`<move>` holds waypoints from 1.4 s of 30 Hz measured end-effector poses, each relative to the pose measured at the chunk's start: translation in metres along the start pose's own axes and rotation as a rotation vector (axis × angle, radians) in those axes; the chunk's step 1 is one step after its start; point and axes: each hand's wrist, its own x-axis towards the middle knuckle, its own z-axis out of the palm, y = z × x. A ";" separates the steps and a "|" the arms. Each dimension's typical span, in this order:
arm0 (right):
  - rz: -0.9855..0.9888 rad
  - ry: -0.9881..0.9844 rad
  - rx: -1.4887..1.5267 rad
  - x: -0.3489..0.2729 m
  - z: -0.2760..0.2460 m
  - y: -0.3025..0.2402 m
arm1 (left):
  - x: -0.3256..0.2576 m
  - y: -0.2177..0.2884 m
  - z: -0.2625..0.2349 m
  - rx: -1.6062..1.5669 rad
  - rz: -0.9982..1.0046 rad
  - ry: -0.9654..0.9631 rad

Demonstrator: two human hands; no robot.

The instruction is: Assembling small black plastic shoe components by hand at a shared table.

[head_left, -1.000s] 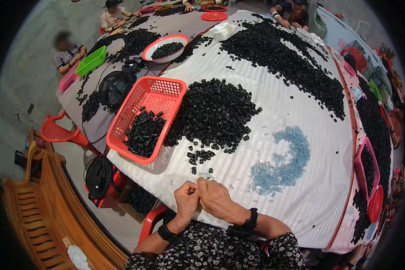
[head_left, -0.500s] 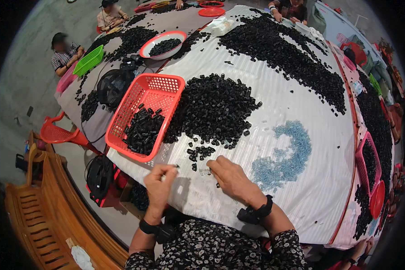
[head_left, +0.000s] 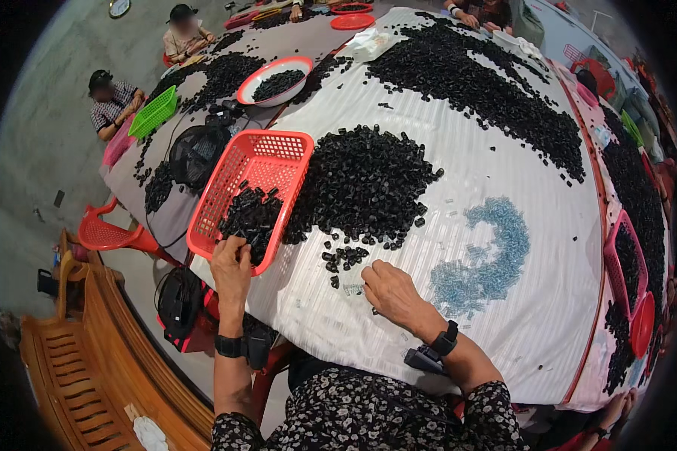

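Observation:
My left hand (head_left: pixel 232 269) is at the near end of a red plastic basket (head_left: pixel 197 225), its fingers drawn together over the rim. Whatever may be between the fingertips is hidden. Inside the basket lie many small black cylindrical pieces (head_left: pixel 254 218). Low over the white cloth, my right hand (head_left: pixel 396 295) has its fingers curled in, and I cannot see what they hold. Just left of its fingertips are a few small clear pieces (head_left: pixel 353 289) and a little cluster of black pieces (head_left: pixel 344 260). A large heap of black pieces (head_left: pixel 368 184) spreads beyond.
Right of my hands lies a curved pile of small clear bluish pieces (head_left: pixel 489 259). A red-rimmed white basin (head_left: pixel 305 69), a black fan (head_left: pixel 195 159) and a green basket (head_left: pixel 154 113) stand farther off. Other people sit around the tables. A wooden bench (head_left: pixel 68 361) is at the lower left.
My left hand has moved left from above the cloth, where it pinched a small black piece, to the basket's near rim. The right hand stays by the clear pieces. The view has shifted slightly.

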 end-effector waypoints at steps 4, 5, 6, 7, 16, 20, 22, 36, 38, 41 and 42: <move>0.060 0.102 0.089 0.000 0.001 0.003 | -0.004 0.011 0.004 0.136 0.287 0.244; 0.128 0.117 0.164 0.000 0.000 0.003 | -0.007 0.019 0.004 0.133 0.290 0.247; 0.200 0.134 0.237 -0.001 -0.001 0.005 | -0.011 0.031 0.006 0.076 0.309 0.243; 0.194 0.134 0.239 -0.001 -0.001 0.004 | -0.019 0.041 0.005 0.031 0.321 0.243; 0.188 0.275 0.399 0.000 0.001 0.007 | -0.032 0.063 0.080 -0.099 0.514 -0.250; 0.259 0.281 0.420 0.002 -0.003 0.004 | -0.032 0.054 0.094 -0.094 0.464 -0.302; 0.300 0.268 0.426 0.000 -0.005 0.003 | -0.036 0.056 0.091 -0.118 0.449 -0.287; 0.326 0.344 0.413 -0.001 -0.007 -0.001 | -0.056 0.090 0.033 -1.166 -0.301 -0.524; 0.324 0.340 0.431 0.000 -0.009 -0.003 | -0.059 0.095 0.030 -1.272 -0.394 -0.566; 0.324 0.338 0.448 0.000 -0.010 -0.004 | -0.063 0.096 0.029 -1.337 -0.380 -0.587; 0.317 0.334 0.453 0.000 -0.009 -0.004 | -0.064 0.094 0.028 -1.337 -0.383 -0.586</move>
